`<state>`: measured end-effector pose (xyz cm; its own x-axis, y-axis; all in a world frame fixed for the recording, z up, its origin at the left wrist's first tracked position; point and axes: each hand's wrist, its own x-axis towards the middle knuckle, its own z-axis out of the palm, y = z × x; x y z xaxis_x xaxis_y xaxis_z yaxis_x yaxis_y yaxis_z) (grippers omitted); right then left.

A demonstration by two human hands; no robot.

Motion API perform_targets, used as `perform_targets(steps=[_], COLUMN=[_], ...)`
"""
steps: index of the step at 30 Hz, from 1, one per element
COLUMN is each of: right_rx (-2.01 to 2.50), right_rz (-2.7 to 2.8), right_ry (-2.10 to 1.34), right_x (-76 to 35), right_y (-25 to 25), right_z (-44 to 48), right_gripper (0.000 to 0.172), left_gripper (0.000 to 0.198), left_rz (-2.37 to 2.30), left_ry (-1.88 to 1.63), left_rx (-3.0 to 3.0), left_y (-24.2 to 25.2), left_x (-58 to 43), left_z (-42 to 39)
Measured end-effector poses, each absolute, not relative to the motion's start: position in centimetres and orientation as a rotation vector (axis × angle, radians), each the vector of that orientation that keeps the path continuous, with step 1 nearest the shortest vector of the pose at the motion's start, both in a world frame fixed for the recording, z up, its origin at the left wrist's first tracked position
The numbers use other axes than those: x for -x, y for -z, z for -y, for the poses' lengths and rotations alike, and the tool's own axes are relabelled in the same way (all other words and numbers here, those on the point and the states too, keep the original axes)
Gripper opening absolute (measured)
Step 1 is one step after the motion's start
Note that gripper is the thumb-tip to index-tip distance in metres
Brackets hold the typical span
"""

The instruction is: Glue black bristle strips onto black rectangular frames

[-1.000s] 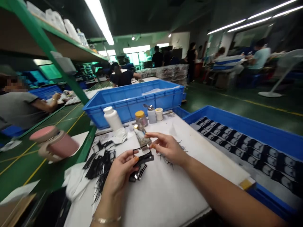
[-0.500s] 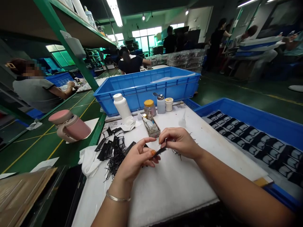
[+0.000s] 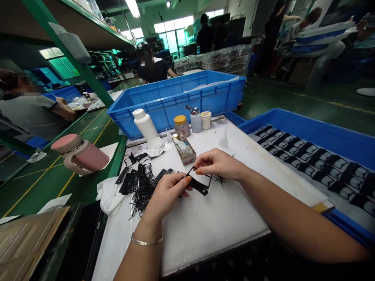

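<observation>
A black plastic frame (image 3: pixel 198 184) with a rectangular opening is held over the white padded table (image 3: pixel 211 230). My left hand (image 3: pixel 171 191) pinches its left end between thumb and fingers. At the frame's upper edge, the fingers of my right hand (image 3: pixel 215 164) are pressed together on it. Left of my left hand lies a pile of black parts (image 3: pixel 129 179) with a heap of thin black strips (image 3: pixel 142 195). More thin strips (image 3: pixel 218 178) lie beneath my right hand.
A small box of tools (image 3: pixel 187 154), a white bottle (image 3: pixel 145 125) and several jars stand behind my hands. A large blue crate (image 3: pixel 175 103) is beyond them. To the right, a blue bin (image 3: pixel 322 128) holds rows of black parts. A pink mug (image 3: pixel 84 154) stands left; people sit farther off.
The black frame has turned so that its opening now shows. My right hand has shifted slightly down the frame, and the camera view has moved a little.
</observation>
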<state>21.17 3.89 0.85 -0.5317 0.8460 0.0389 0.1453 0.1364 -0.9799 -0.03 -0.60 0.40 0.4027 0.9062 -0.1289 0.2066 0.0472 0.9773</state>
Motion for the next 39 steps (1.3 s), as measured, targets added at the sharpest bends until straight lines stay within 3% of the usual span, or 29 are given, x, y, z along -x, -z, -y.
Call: perform_targets(steps=[5,9,21,29,36,39], right_rx=[0.991,0.949,1.008,0.922,0.771,0.843], right_rz=[1.718,1.829,1.950,2.022,1.638,1.281], right_ry=[-1.431,-1.548,-1.052,-0.996,-1.320,-1.035], right_x=[-21.3,-21.4,-21.4,-21.1,-21.5,-22.6], right_y=[-0.7,-0.8,-1.4,-1.6,-1.6,-1.5], right_z=[-4.1,-3.9,-3.1,-2.8,-2.9,-4.3], right_gripper=[0.036,0.032,0.015,0.014,0.023,0.026], left_gripper=[0.036,0.039,0.038,0.037,0.050,0.051], left_rz=[-1.077,-1.068,-0.962,-0.987,-1.208,-1.332], left_ry=[-1.015,-1.115,-0.878,-0.795,-0.862,-0.960], left_rx=[-1.182,-1.064,-1.071,-1.162,-1.163,-1.129], left_y=[0.1,0.1,0.0,-0.4,-1.5,-1.4], left_x=[-0.1,-0.2,-0.2,-0.3,-1.2,-1.1], left_z=[0.3,0.1,0.5,0.7,1.6,1.6])
